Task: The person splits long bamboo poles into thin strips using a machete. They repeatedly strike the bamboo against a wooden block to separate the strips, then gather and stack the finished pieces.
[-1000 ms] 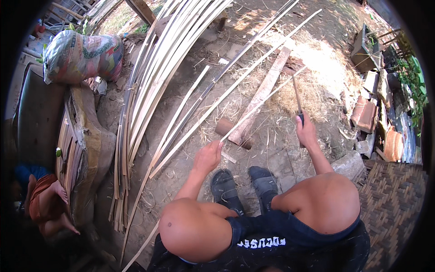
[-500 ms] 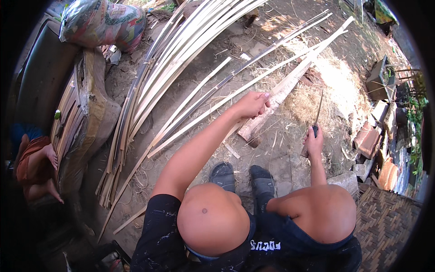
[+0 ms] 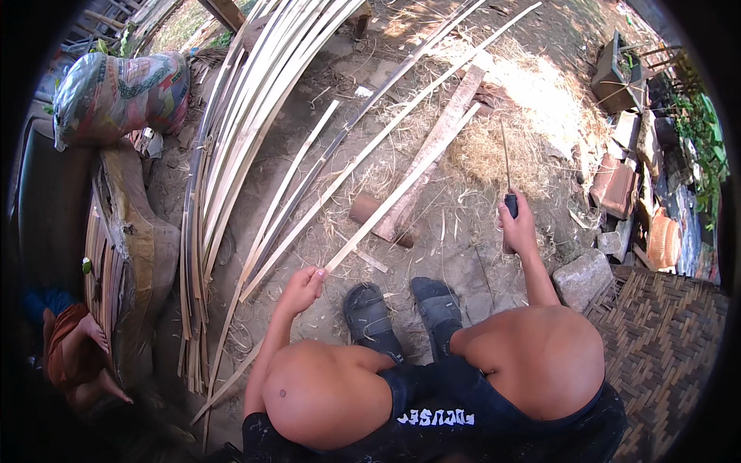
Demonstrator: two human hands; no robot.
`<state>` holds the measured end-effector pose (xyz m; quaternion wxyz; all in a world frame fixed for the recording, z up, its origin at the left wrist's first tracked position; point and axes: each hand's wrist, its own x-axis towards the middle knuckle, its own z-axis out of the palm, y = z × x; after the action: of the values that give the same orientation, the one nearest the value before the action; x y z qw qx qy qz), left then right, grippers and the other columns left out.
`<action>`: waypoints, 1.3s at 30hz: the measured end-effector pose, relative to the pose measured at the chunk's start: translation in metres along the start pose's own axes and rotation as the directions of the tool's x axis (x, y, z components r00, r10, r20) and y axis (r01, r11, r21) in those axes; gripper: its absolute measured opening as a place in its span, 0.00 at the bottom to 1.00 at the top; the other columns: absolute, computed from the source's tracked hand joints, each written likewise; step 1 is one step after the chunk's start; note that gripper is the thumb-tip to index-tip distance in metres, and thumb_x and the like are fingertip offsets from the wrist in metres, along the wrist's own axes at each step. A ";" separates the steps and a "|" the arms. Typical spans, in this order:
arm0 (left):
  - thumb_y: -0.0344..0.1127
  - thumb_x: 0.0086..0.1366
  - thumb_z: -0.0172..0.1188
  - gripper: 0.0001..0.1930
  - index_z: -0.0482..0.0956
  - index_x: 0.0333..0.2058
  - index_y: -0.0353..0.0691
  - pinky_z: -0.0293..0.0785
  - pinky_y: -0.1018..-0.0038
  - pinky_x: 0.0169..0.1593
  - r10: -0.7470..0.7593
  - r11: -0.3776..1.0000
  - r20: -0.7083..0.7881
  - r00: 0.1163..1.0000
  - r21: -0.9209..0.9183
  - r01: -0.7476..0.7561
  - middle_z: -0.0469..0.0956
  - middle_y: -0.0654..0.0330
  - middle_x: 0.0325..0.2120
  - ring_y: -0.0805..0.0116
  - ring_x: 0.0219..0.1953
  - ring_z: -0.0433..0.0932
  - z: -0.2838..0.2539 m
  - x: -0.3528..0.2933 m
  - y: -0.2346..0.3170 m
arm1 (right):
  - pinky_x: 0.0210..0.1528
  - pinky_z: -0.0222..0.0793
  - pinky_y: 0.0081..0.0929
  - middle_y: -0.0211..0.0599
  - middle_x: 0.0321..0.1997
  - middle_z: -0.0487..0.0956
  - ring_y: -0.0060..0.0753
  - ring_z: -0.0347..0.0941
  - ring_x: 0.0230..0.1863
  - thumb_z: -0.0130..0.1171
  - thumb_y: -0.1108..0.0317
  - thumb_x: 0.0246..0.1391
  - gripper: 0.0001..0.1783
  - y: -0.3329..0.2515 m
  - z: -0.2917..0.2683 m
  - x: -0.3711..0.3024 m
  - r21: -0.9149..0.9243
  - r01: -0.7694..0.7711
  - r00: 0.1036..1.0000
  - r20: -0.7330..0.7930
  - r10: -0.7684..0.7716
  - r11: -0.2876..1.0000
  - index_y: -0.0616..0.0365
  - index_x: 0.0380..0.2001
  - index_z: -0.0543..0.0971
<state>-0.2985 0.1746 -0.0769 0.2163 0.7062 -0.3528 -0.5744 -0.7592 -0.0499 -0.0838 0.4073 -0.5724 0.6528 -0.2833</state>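
My left hand (image 3: 302, 290) is closed round the near end of a long pale split strip (image 3: 409, 184), beside my left knee. The strip slants away to the upper right, passing over a flat wooden board (image 3: 457, 104) on the ground. Under the near end of the board shows a short brown log piece (image 3: 369, 210). In my right hand (image 3: 519, 224) is a knife (image 3: 506, 158), gripped by its dark handle, with the thin blade pointing up and away. The blade stands apart from the strip.
Many long pale strips (image 3: 258, 131) lie in a bundle at the left. Fine shavings (image 3: 494, 158) cover the ground beyond the board. A stuffed sack (image 3: 123, 96) stands far left, near another person's bare foot (image 3: 96, 333). At right are a stone block (image 3: 584, 279) and a woven mat (image 3: 656, 332).
My left hand has drawn back from beside the board towards my left knee, bringing the strip's near end with it. The knife stays in my right hand. The whole view has shifted somewhat.
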 end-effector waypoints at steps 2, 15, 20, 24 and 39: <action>0.44 0.75 0.51 0.17 0.74 0.30 0.38 0.67 0.74 0.23 -0.089 0.995 -0.007 0.996 -0.044 0.089 0.72 0.66 0.16 0.76 0.17 0.68 -0.016 -0.040 -0.042 | 0.36 0.76 0.43 0.54 0.41 0.80 0.48 0.81 0.33 0.59 0.62 0.62 0.28 0.007 0.006 0.002 -0.355 0.345 0.932 0.016 -0.363 0.869 0.60 0.62 0.68; 0.48 0.75 0.53 0.20 0.80 0.40 0.33 0.72 0.77 0.27 0.089 0.996 0.063 0.994 0.001 -0.089 0.77 0.62 0.21 0.77 0.20 0.74 0.010 0.021 -0.031 | 0.34 0.77 0.52 0.56 0.35 0.80 0.62 0.79 0.34 0.53 0.49 0.66 0.23 -0.033 0.073 -0.046 -0.436 0.544 0.807 0.505 -0.305 0.717 0.50 0.56 0.72; 0.47 0.76 0.52 0.19 0.80 0.36 0.36 0.65 0.79 0.23 -0.002 0.958 0.101 0.995 -0.285 0.031 0.74 0.65 0.19 0.79 0.19 0.69 0.036 0.018 -0.001 | 0.33 0.76 0.52 0.55 0.31 0.80 0.62 0.79 0.33 0.55 0.51 0.65 0.20 -0.031 0.075 -0.052 -0.292 0.505 0.839 0.386 -0.383 0.812 0.53 0.51 0.75; 0.45 0.76 0.51 0.18 0.78 0.34 0.36 0.61 0.79 0.22 -0.013 0.973 0.122 0.992 -0.226 0.041 0.71 0.68 0.18 0.81 0.18 0.64 0.026 0.008 -0.013 | 0.36 0.75 0.53 0.55 0.32 0.81 0.64 0.79 0.34 0.56 0.51 0.65 0.21 -0.033 0.071 -0.048 -0.409 0.593 0.777 0.517 -0.360 0.693 0.53 0.52 0.76; 0.45 0.75 0.52 0.19 0.78 0.28 0.38 0.58 0.80 0.23 -0.069 0.988 0.041 0.997 -0.135 0.074 0.68 0.70 0.15 0.82 0.19 0.63 0.014 -0.002 -0.015 | 0.41 0.75 0.50 0.55 0.34 0.83 0.59 0.80 0.39 0.54 0.48 0.65 0.24 -0.047 0.047 -0.006 -0.495 0.566 0.799 0.527 -0.291 0.659 0.57 0.51 0.79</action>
<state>-0.3084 0.1873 -0.0896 0.2371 0.6915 -0.2908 -0.6173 -0.6946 -0.0479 -0.0674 0.2357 -0.8602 0.4521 -0.0134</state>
